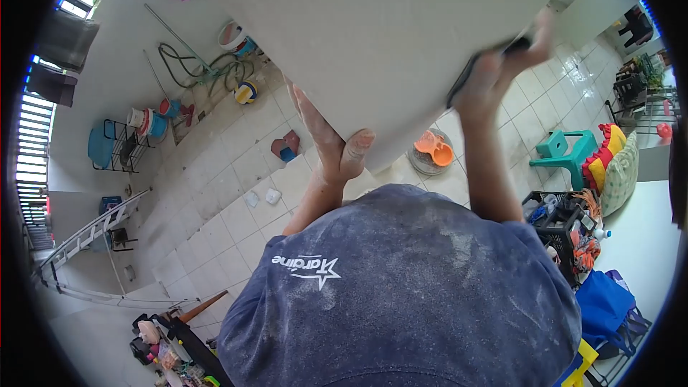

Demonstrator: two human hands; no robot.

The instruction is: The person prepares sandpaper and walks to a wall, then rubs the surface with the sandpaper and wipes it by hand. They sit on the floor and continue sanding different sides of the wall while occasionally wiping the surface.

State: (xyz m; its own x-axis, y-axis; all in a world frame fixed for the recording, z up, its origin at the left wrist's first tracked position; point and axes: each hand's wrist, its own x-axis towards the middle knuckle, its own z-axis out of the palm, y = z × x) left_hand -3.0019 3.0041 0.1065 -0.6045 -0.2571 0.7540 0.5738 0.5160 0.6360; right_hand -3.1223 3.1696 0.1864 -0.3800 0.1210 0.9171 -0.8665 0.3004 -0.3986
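Observation:
A broad off-white panel point(373, 43) with a smooth, plaster-like face fills the upper middle. My left hand point(333, 140) grips its lower left corner, fingers stretched along the side edge and thumb across the front. On the other side, my right hand point(491, 75) is closed around a black flat hand tool point(469, 75), held at the panel's right edge. Motion blurs this hand and the tool, so its exact kind cannot be made out. Pale dust marks my hands and the dark blue shirt point(401, 279).
Below the panel, an orange scoop point(437, 149) rests in a round grey container. A green stool point(566, 150), cushions point(620, 165) and a black crate point(559, 226) line the right. A metal ladder point(93, 226), coiled hose point(208, 68) and ball point(245, 92) are left.

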